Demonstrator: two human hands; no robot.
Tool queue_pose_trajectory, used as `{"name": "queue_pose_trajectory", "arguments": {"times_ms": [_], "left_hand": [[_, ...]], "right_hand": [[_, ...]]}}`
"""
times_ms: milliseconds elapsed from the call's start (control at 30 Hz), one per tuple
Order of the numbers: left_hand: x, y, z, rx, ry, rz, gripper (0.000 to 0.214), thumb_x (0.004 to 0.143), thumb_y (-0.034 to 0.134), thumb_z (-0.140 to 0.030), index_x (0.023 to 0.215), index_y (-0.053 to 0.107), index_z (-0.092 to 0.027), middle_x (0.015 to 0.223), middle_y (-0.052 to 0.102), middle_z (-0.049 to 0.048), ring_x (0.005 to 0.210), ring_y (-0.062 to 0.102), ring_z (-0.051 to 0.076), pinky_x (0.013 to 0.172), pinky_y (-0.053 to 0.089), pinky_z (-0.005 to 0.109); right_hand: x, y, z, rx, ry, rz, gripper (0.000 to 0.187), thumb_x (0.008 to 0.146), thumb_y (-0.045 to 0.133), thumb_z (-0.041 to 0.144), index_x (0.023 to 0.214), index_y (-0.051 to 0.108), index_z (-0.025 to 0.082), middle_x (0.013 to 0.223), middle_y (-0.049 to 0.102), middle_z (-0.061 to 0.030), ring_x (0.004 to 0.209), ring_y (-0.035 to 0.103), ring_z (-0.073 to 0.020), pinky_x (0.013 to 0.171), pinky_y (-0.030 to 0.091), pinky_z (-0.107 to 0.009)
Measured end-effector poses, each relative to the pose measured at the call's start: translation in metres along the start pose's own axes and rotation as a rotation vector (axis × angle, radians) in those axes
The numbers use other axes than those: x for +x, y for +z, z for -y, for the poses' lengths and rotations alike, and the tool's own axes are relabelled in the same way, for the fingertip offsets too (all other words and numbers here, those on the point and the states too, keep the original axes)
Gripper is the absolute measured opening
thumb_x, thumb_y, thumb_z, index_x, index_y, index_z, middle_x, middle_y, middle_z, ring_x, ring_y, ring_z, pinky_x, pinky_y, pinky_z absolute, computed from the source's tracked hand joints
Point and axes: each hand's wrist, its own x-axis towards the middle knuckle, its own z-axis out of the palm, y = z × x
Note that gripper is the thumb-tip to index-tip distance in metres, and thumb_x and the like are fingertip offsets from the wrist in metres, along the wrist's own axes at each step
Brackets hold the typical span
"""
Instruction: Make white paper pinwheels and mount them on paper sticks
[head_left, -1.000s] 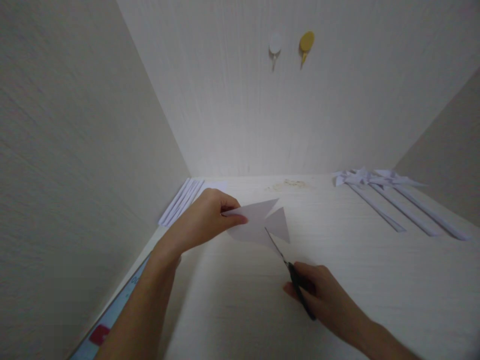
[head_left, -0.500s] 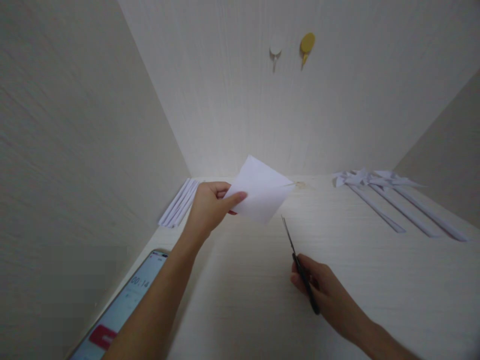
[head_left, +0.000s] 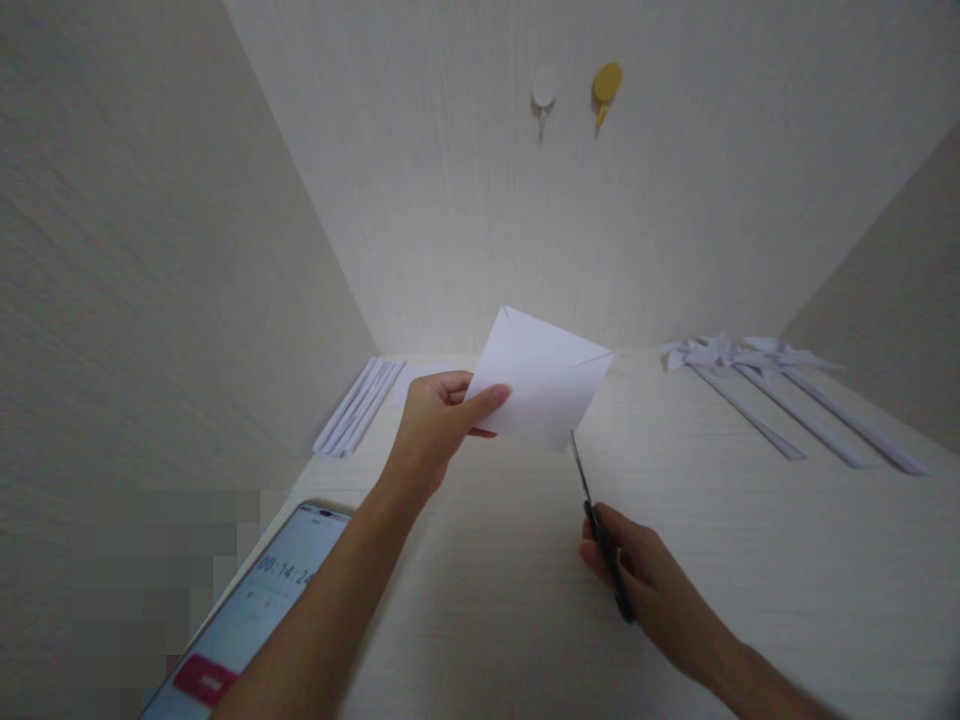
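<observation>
My left hand point(head_left: 442, 425) pinches a white square of paper point(head_left: 544, 380) by its left side, thumb on top. Slits or creases run in from the paper's upper and right corners. My right hand point(head_left: 645, 560) is closed around the black handles of a pair of scissors point(head_left: 607, 555). Their thin blades point up and away, with the tips right by the paper's lower right corner. Whether the tips touch the paper I cannot tell.
Several rolled white paper sticks point(head_left: 358, 408) lie at the left wall. Paper pinwheels point(head_left: 750, 360) on sticks rest at the far right. A phone point(head_left: 262, 590) with a running timer lies under my left forearm. A white hook point(head_left: 544, 90) and yellow hook point(head_left: 606, 85) hang on the back wall.
My left hand has shifted right and turned the paper a little, bringing its lower corner close to the scissor tips. My right hand has barely moved.
</observation>
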Motion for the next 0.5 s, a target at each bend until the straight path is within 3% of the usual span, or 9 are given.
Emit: {"name": "queue_pose_trajectory", "arguments": {"times_ms": [500], "left_hand": [[-0.0033, 0.0023, -0.0059, 0.061, -0.045, 0.101, 0.019, 0.058, 0.066, -0.026, 0.069, 0.064, -0.010, 0.061, 0.064, 0.0022, 0.052, 0.057, 0.011, 0.048, 0.046, 0.020]], "right_hand": [[-0.0001, -0.0026, 0.0031, 0.043, -0.028, -0.008, 0.024, 0.073, 0.043, 0.039, 0.061, 0.040, 0.019, 0.055, 0.045, 0.0008, 0.051, 0.040, -0.0118, 0.048, 0.033, -0.024]]}}
